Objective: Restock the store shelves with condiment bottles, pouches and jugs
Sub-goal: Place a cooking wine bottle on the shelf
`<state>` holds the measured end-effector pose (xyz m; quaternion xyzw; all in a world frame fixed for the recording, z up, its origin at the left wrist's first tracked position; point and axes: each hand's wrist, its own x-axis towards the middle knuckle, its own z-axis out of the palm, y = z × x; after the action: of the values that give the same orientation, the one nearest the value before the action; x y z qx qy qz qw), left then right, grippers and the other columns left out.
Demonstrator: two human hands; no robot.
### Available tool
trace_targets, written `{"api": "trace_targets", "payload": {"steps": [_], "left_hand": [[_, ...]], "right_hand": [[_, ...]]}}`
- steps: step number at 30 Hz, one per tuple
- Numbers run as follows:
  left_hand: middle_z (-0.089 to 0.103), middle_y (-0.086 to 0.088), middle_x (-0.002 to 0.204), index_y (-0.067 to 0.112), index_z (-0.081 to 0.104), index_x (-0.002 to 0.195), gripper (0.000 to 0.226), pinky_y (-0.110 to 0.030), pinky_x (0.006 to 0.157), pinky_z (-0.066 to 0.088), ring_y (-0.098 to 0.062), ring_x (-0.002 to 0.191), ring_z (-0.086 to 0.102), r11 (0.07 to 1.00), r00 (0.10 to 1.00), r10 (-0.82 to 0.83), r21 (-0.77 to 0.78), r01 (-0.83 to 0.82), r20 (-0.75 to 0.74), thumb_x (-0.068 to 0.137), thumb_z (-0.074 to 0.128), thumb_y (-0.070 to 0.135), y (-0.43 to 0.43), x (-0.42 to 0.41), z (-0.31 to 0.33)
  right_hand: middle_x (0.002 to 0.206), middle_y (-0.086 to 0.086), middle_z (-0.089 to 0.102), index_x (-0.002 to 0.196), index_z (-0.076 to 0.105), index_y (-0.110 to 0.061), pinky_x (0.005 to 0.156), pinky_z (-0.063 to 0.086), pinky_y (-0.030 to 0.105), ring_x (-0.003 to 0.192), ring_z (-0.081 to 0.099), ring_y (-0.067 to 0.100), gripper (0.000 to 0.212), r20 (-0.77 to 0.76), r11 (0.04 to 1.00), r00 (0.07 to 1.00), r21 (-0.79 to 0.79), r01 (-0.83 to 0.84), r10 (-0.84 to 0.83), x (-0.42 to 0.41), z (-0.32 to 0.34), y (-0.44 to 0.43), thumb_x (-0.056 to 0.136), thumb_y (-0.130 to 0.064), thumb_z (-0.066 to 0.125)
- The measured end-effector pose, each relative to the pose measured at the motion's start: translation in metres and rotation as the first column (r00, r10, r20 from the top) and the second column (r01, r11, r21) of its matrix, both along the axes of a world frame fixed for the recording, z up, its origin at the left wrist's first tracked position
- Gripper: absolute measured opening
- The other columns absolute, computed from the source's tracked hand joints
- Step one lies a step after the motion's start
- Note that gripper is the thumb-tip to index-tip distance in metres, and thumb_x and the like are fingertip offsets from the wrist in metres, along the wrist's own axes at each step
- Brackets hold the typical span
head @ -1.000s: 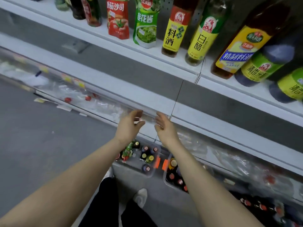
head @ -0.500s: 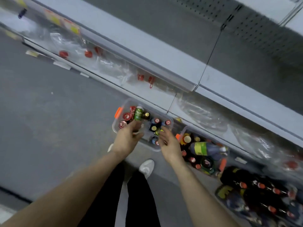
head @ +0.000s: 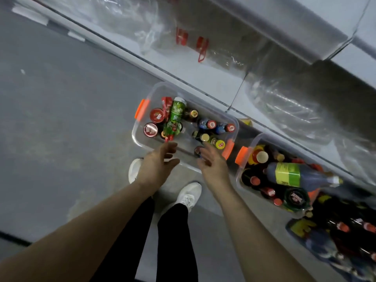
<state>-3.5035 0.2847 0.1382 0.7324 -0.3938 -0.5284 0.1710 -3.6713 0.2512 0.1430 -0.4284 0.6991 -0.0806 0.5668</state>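
A clear plastic bin [head: 151, 94] with orange latches stands on the floor against the shelf base. It holds a green pouch [head: 175, 119], red-lidded jars [head: 157, 116], and small bottles with red and yellow caps [head: 211, 124]. My left hand [head: 157, 164] hovers over the bin's near edge, fingers relaxed and holding nothing. My right hand [head: 211, 161] reaches over the bin beside a yellow-capped bottle [head: 220, 144], fingers spread and holding nothing. A second clear bin [head: 243, 181] to the right holds a large dark jug with a green label [head: 289, 175] and several bottles.
Clear plastic-wrapped jugs with red handles [head: 201, 47] lie on the bottom shelf [head: 205, 78]. More dark bottles [head: 343, 231] stand on the floor at the far right. My feet in white shoes [head: 189, 195] stand on the grey floor [head: 61, 119] just before the bins.
My view has dropped from the upper shelves to the floor bins. Both hands came down from the shelf rail and now hover over the left bin.
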Motion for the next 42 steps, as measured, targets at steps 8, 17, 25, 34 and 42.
{"api": "trace_targets", "payload": {"steps": [8, 17, 25, 34, 42], "left_hand": [[0.066, -0.001, 0.12, 0.016, 0.053, 0.137, 0.048, -0.039, 0.098, 0.052, -0.016, 0.108, 0.063, 0.998, 0.998, -0.059, 0.032, 0.059, -0.019, 0.092, 0.069, 0.017, -0.03, -0.001, -0.105], [0.066, -0.004, 0.128, 0.015, 0.052, 0.141, 0.049, -0.026, 0.099, 0.047, -0.018, 0.114, 0.062, 0.996, 0.995, -0.087, -0.004, 0.087, 0.041, 0.094, 0.065, 0.016, -0.062, 0.004, -0.187], [0.067, -0.005, 0.126, 0.017, 0.055, 0.137, 0.047, -0.034, 0.1, 0.05, -0.021, 0.113, 0.063, 0.996, 0.994, -0.093, 0.001, 0.093, 0.054, 0.092, 0.067, 0.018, -0.061, 0.009, -0.198], [0.059, -0.009, 0.137, 0.016, 0.044, 0.147, 0.067, -0.039, 0.104, 0.048, -0.025, 0.121, 0.06, 0.992, 0.993, -0.121, 0.039, 0.121, -0.01, 0.087, 0.073, 0.011, -0.055, 0.009, -0.138], [0.051, -0.006, 0.144, 0.015, 0.04, 0.148, 0.079, -0.028, 0.104, 0.039, -0.021, 0.13, 0.048, 0.986, 0.988, -0.147, -0.086, 0.143, -0.048, 0.08, 0.08, 0.017, -0.061, -0.007, -0.023]], "right_hand": [[0.153, 0.004, 0.047, 0.154, 0.037, -0.016, 0.103, 0.041, 0.022, 0.137, 0.048, 0.016, 0.062, -0.018, 0.997, 0.997, -0.038, 0.072, -0.073, 0.019, -0.105, -0.046, 0.098, 0.002, 0.057], [0.135, 0.006, 0.059, 0.142, 0.05, -0.016, 0.106, 0.047, 0.037, 0.124, 0.056, 0.018, 0.047, -0.143, 0.968, 0.989, -0.242, -0.069, 0.034, 0.04, -0.184, -0.093, 0.097, -0.007, 0.061], [0.116, 0.009, 0.067, 0.124, 0.063, -0.006, 0.08, 0.028, 0.011, 0.099, 0.047, 0.006, 0.033, -0.271, 0.908, 0.959, -0.377, -0.184, 0.082, 0.042, -0.196, -0.093, 0.095, -0.021, 0.068], [0.092, -0.004, 0.065, 0.106, 0.062, -0.009, 0.075, 0.036, 0.006, 0.087, 0.055, 0.007, 0.025, -0.21, 0.904, 0.976, -0.406, -0.134, 0.05, 0.017, -0.099, -0.088, 0.094, -0.03, 0.069], [0.08, -0.017, 0.058, 0.096, 0.051, -0.024, 0.067, 0.037, 0.006, 0.082, 0.054, -0.014, 0.017, -0.141, 0.878, 0.99, -0.473, -0.066, -0.002, 0.017, 0.035, -0.089, 0.098, -0.037, 0.062]]}}
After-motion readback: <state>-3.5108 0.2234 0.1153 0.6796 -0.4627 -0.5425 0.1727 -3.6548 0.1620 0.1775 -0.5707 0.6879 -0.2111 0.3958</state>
